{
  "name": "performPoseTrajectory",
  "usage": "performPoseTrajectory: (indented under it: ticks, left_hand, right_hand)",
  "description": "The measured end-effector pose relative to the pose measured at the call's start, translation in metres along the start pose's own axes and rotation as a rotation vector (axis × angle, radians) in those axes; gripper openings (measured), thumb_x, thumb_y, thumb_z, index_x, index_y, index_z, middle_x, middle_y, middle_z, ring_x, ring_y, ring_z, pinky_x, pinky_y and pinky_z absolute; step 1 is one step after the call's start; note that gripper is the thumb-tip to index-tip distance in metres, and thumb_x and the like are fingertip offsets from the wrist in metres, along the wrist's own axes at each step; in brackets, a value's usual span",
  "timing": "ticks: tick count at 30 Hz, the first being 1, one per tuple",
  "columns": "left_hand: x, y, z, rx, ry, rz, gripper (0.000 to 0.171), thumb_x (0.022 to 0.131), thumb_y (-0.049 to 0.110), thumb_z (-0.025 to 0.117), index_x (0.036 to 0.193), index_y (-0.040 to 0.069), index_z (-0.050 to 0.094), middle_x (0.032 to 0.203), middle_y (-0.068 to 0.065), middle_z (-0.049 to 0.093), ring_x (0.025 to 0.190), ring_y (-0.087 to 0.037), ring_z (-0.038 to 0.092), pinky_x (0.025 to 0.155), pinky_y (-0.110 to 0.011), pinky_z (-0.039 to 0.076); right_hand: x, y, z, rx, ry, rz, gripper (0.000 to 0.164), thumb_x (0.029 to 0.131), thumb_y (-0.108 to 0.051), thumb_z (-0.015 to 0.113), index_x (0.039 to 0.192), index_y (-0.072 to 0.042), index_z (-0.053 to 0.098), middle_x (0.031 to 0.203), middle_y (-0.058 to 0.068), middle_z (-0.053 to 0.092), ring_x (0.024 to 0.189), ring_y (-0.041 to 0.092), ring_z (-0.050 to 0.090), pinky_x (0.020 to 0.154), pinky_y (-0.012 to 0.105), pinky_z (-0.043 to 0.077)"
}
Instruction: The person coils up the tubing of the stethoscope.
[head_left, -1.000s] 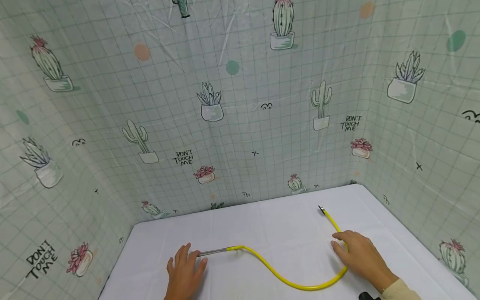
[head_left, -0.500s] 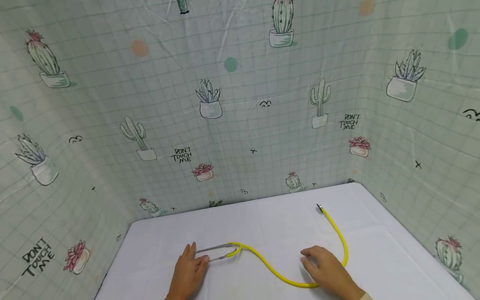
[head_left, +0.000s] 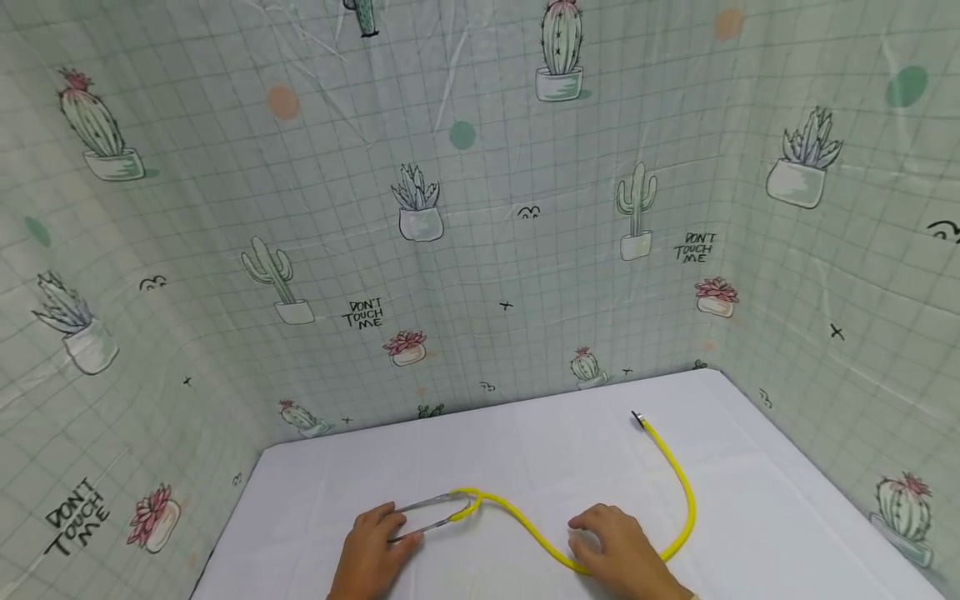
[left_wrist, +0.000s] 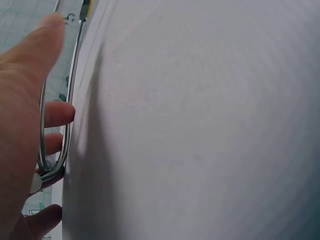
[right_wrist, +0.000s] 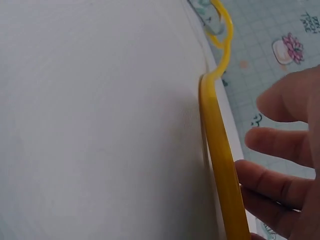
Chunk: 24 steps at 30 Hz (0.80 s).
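- Yellow stethoscope (head_left: pixel 690 504): on the white table (head_left: pixel 525 450), spanning lower left-of-centre to right-of-centre in the frame. Looks light overall.
- Lower left of centre: metal ear tubes (head_left: pixel 427 527), likely stiff, springy, a bit slippery. Best hold: both together, close to the yellow fork (head_left: pixel 479 497).
- Lower centre to lower right: tubing (right_wrist: pixel 223 165) in a loose S. Probably soft, bends and trails, won't take a push.
- Right of centre: chestpiece (head_left: pixel 637 420), probably the dense, knock-sensitive end. Grab the tubing just behind it.
- Left hand (head_left: pixel 372 550), lower left of centre: fingers curved, ear tubes held between thumb and fingers. Tube ends hidden in head view.
- Right hand (head_left: pixel 618 550), lower right: fingers loosely bent, thumb and index apart, nothing pinched. Middle fingertip seems to touch the tubing; can't tell how firmly.
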<state>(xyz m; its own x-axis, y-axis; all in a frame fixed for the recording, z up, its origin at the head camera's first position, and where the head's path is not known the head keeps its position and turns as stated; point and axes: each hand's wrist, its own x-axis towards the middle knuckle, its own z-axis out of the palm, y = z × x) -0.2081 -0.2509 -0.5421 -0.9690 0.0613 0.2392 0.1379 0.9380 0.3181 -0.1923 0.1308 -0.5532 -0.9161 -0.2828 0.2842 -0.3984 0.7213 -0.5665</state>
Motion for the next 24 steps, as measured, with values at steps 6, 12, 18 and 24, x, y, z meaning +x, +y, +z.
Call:
performPoseTrajectory:
  ticks: [6, 12, 18, 24]
  left_hand:
    - [0.001, -0.002, 0.002, -0.009, -0.051, -0.1, 0.055, 0.078, 0.057, 0.079, 0.105, 0.009, 0.075, 0.118, -0.012, 0.066, 0.109, -0.036, 0.056, 0.093, -0.055, 0.048]
    - [0.004, 0.005, -0.001, -0.043, -0.058, -0.189, 0.061, 0.075, 0.062, 0.079, 0.107, 0.01, 0.074, 0.102, -0.008, 0.06, 0.099, -0.031, 0.054, 0.085, -0.059, 0.044]
    - [0.006, 0.015, -0.013, 0.023, -0.205, -0.264, 0.065, 0.071, 0.066, 0.079, 0.098, 0.008, 0.066, 0.087, -0.006, 0.055, 0.087, -0.029, 0.054, 0.077, -0.061, 0.044]
    - [0.006, 0.025, -0.02, -0.021, -0.31, -0.347, 0.061, 0.07, 0.057, 0.086, 0.087, 0.007, 0.054, 0.083, -0.009, 0.046, 0.077, -0.026, 0.048, 0.074, -0.052, 0.044]
  right_hand:
    - [0.0, 0.0, 0.003, -0.066, -0.086, -0.048, 0.021, 0.083, -0.04, 0.08, 0.094, -0.023, 0.074, 0.102, -0.009, 0.055, 0.092, 0.016, 0.055, 0.081, 0.048, 0.048]
    - [-0.002, 0.0, 0.003, -0.034, -0.087, -0.037, 0.023, 0.08, -0.036, 0.082, 0.095, -0.023, 0.072, 0.104, -0.009, 0.052, 0.094, 0.016, 0.051, 0.083, 0.044, 0.048]
    - [-0.002, 0.0, 0.002, 0.025, -0.14, -0.006, 0.024, 0.081, -0.036, 0.082, 0.096, -0.021, 0.07, 0.107, -0.007, 0.051, 0.097, 0.017, 0.048, 0.085, 0.041, 0.049]
    - [-0.003, 0.0, 0.004, 0.034, -0.13, 0.008, 0.023, 0.08, -0.034, 0.082, 0.096, -0.021, 0.071, 0.108, -0.006, 0.052, 0.098, 0.018, 0.049, 0.087, 0.041, 0.05]
